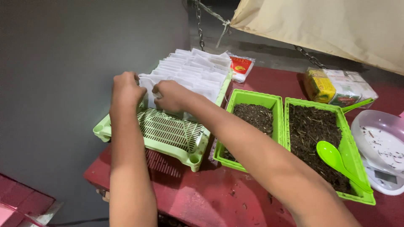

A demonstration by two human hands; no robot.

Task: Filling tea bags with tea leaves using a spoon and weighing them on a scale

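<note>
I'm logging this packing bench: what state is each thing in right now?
Left hand: gripping a white packet.
Right hand: gripping the same packet.
White packets: stacked upright in rows.
Slotted tray: front part bare.
Two green bins: holding dark dried leaves.
Green spoon: lying in right bin.

Two bare forearms stretched forward, hands close together.

The left hand (125, 89) is at the end of an arm rising almost straight from the lower edge, knuckles up and fingers curled downward in a pinch. The right hand (170, 96) comes on a long diagonal forearm from the lower right, wrist straight, fingers bent in and closed, just beside the left.
</note>
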